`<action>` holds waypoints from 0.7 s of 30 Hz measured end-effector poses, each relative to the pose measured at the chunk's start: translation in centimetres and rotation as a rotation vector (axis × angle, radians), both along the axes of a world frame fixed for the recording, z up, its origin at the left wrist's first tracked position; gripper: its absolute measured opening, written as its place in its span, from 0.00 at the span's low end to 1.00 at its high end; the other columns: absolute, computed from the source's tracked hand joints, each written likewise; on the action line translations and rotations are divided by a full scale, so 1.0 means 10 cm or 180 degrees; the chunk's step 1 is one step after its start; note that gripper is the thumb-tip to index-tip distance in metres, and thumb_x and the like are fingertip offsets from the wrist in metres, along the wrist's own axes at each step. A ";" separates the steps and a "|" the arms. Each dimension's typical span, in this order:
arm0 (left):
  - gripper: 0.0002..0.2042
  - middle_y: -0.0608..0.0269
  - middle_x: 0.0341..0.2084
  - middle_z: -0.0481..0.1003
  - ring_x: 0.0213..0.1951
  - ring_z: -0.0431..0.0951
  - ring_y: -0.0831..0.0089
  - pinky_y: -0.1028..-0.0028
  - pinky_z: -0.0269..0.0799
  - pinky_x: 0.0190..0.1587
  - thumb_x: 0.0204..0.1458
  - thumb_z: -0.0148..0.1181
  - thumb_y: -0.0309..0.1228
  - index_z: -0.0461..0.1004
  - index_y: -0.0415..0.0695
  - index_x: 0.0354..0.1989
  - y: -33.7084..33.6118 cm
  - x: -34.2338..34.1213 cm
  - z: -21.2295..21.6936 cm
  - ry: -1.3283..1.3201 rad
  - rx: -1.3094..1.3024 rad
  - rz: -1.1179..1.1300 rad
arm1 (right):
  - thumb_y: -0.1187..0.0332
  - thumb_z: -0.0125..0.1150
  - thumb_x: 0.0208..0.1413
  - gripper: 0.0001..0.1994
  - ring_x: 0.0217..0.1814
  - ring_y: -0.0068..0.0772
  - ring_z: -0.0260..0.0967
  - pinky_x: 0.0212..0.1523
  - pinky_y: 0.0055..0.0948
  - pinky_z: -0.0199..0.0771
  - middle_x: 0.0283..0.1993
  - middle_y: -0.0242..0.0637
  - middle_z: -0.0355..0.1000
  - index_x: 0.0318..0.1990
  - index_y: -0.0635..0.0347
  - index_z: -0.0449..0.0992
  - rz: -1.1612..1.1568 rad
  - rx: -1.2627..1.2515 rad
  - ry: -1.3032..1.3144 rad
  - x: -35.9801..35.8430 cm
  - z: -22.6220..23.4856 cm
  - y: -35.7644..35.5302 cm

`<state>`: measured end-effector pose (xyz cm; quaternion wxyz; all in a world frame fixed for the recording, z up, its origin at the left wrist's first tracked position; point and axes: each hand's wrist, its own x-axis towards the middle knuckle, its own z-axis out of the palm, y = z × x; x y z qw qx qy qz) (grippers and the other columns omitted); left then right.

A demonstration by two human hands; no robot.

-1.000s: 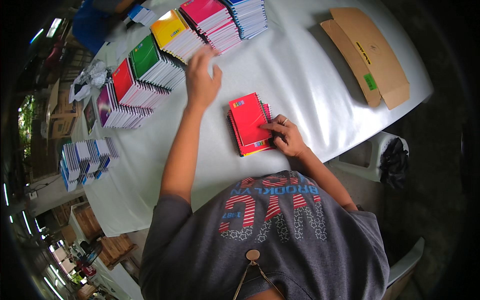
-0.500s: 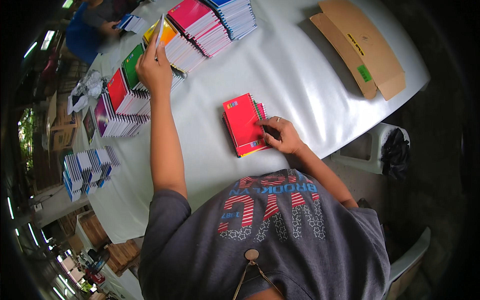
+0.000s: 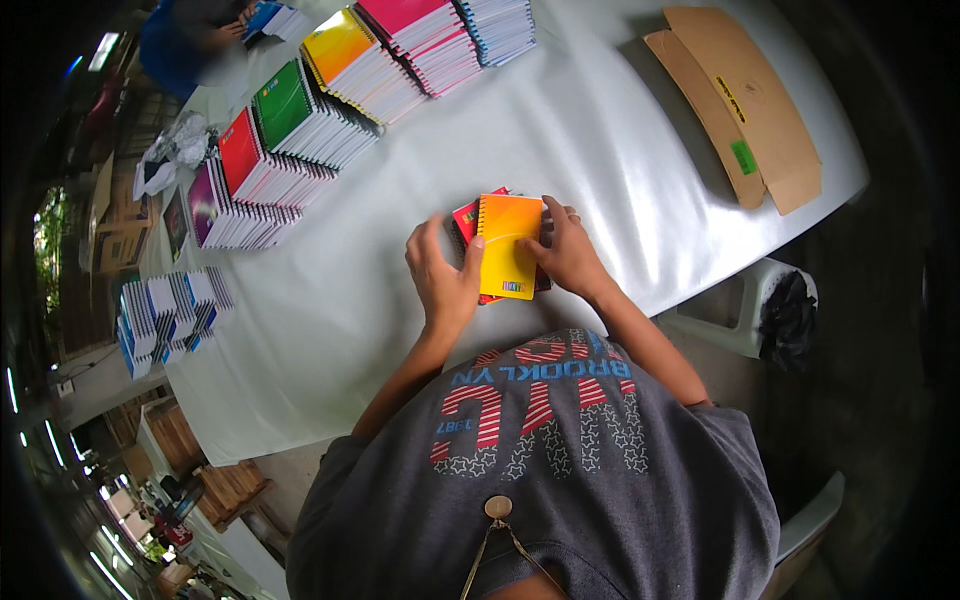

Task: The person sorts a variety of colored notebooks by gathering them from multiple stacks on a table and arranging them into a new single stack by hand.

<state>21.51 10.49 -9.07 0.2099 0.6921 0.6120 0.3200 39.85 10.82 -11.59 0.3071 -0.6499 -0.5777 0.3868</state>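
Note:
A yellow-orange spiral notebook (image 3: 510,245) lies over a small pile on the table in front of me, its coil on the left. Beneath it, a red notebook (image 3: 464,216) peeks out at the upper left. My right hand (image 3: 572,255) grips the yellow notebook's right edge, thumb on the cover. On the other side, my left hand (image 3: 445,280) is open, fingers apart, with its thumb against the notebook's coil edge. The lower notebooks are mostly hidden.
Stacks of yellow (image 3: 340,45), green (image 3: 285,105), red (image 3: 240,150), purple (image 3: 212,205), pink (image 3: 405,15) and blue notebooks (image 3: 495,25) stand in a slanting row. A cardboard piece (image 3: 745,110) lies far right; a white stool (image 3: 735,310) stands beyond the table edge. Another person works at upper left.
My left hand has come back from the yellow stack to the pile near me. A yellow notebook now covers the red one, and my right hand has taken hold of its edge.

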 end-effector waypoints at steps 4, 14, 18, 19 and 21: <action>0.43 0.31 0.60 0.49 0.62 0.51 0.46 0.58 0.43 0.65 0.47 0.61 0.38 0.40 0.26 0.63 -0.08 0.02 -0.33 -0.1172 -0.1465 0.0618 | 0.69 0.61 0.50 0.31 0.52 0.47 0.66 0.52 0.35 0.69 0.52 0.58 0.61 0.61 0.68 0.55 0.0180 -0.0583 0.0296 -0.06 0.22 -0.01; 0.27 0.56 0.42 0.69 0.45 0.71 0.71 0.71 0.68 0.50 0.46 0.65 0.31 0.59 0.36 0.51 -0.01 0.13 0.13 -0.2966 -0.1491 -0.0500 | 0.70 0.67 0.46 0.38 0.62 0.35 0.56 0.59 0.33 0.58 0.59 0.44 0.60 0.63 0.62 0.52 0.0210 -0.0579 0.2753 0.06 0.39 -0.13; 0.31 0.56 0.48 0.65 0.51 0.67 0.69 0.68 0.60 0.56 0.47 0.64 0.31 0.54 0.37 0.57 0.00 0.12 0.21 -0.2801 -0.1007 -0.1365 | 0.70 0.73 0.40 0.41 0.60 0.30 0.59 0.60 0.31 0.59 0.58 0.39 0.61 0.63 0.59 0.55 0.0232 0.0704 0.2462 0.08 0.51 -0.16; 0.32 0.56 0.49 0.64 0.51 0.67 0.69 0.68 0.61 0.56 0.45 0.63 0.29 0.53 0.38 0.58 0.04 0.13 0.17 -0.3029 -0.1016 -0.1352 | 0.70 0.73 0.40 0.41 0.60 0.30 0.59 0.60 0.31 0.59 0.58 0.39 0.61 0.63 0.59 0.55 0.0218 0.0693 0.2449 0.10 0.48 -0.17; 0.34 0.57 0.49 0.64 0.52 0.66 0.69 0.68 0.61 0.56 0.44 0.63 0.27 0.52 0.39 0.59 0.07 0.15 0.09 -0.3258 -0.1035 -0.1345 | 0.69 0.75 0.39 0.38 0.57 0.29 0.61 0.57 0.30 0.62 0.53 0.36 0.64 0.59 0.58 0.60 0.0135 0.0312 0.2544 0.10 0.34 -0.19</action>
